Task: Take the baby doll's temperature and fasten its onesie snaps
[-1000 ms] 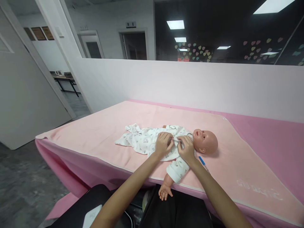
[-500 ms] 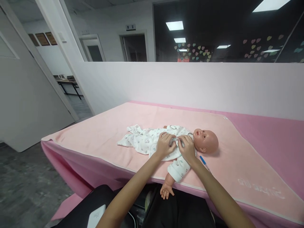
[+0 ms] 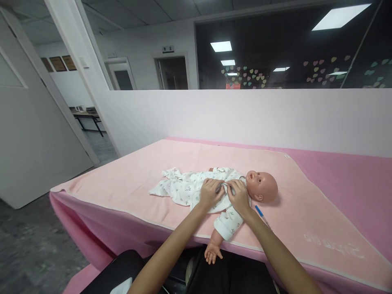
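A baby doll (image 3: 262, 186) lies on its back with its head to the right, dressed in a white patterned baby gown (image 3: 183, 190). Over the doll's chest, my left hand (image 3: 210, 194) and my right hand (image 3: 239, 197) meet, fingers bent and fingertips close together. Between them shows a thin white garment tie (image 3: 225, 184), pinched from both sides; its ends are hidden by the fingers. The doll's near sleeve (image 3: 229, 222) lies below my right hand, and its bare hand (image 3: 213, 253) hangs past the table edge.
A blue-capped pen (image 3: 259, 211) lies beside my right forearm. Light pink cloth (image 3: 128, 175) covers the table over a darker pink sheet (image 3: 352, 175). Behind stands a white partition (image 3: 245, 118) with glass above. A white object (image 3: 121, 286) rests near my lap.
The view has tilted up slightly, so everything sits lower in the picture. My hands stay at the doll's chest, fingers shifted a little around the tie.
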`<state>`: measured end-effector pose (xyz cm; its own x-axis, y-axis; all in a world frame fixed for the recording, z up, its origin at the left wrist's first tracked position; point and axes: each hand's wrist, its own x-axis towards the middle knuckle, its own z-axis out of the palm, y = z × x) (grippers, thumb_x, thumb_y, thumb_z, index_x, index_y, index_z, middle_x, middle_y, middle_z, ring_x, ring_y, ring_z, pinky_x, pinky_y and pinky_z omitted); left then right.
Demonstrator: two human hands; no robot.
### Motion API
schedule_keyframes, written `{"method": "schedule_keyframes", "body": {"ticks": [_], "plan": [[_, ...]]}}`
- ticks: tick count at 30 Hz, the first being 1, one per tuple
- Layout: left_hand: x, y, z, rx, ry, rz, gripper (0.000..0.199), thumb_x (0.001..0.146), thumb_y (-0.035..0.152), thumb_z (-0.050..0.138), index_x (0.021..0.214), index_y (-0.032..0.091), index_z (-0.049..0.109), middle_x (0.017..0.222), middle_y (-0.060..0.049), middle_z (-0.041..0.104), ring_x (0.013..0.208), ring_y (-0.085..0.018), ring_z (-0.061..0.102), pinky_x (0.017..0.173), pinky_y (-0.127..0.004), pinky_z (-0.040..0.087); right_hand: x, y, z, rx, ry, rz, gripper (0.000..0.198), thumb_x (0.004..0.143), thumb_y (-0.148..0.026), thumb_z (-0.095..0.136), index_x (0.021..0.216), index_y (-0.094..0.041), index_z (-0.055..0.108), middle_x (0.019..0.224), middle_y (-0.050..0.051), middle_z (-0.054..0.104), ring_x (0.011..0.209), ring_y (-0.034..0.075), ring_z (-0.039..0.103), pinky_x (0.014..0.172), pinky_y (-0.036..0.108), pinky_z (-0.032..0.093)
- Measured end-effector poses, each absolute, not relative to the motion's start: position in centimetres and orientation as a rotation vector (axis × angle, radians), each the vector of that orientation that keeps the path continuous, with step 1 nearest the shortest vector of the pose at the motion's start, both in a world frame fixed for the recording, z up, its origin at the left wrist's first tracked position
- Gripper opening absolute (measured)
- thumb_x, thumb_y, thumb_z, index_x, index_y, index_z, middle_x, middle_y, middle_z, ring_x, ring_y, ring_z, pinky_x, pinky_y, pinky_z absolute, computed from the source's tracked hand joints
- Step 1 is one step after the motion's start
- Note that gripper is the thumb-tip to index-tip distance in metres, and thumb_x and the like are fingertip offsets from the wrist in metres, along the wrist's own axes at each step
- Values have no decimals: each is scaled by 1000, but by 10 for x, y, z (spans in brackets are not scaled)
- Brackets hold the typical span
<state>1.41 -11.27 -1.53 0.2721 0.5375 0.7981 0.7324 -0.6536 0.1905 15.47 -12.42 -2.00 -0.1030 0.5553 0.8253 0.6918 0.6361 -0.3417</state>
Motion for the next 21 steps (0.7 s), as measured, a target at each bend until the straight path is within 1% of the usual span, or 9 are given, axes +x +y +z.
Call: {"method": "schedule_keyframes", "body": {"ticks": [6, 12, 21], "plan": [[14, -112, -17, -2301, -1175, -1320, 17, 82, 22, 44, 89, 21, 60, 79, -2, 66, 75, -16, 57, 73, -33, 40, 155, -124, -20, -1019, -1773, -169, 17, 82, -14, 43, 82, -20, 59, 78, 4, 61, 78, 18, 52, 73, 31, 39], [13, -111, -19, -2316, -1179, -1317, 15, 83, 22, 45, 83, 22, 60, 71, -1, 64, 71, -16, 55, 71, -32, 39, 155, -125, -20, -1015, -1771, -178, 16, 82, -14, 44, 80, -19, 59, 76, 4, 61, 77, 18, 52, 72, 32, 38], [14, -115, -16, -2286, -1163, -1348, 12, 80, 20, 47, 84, 21, 58, 74, -2, 63, 73, -16, 54, 69, -32, 39, 153, -126, -22, -995, -1755, -181, 14, 81, -14, 45, 77, -19, 57, 73, 4, 60, 75, 18, 52, 71, 31, 38]]}}
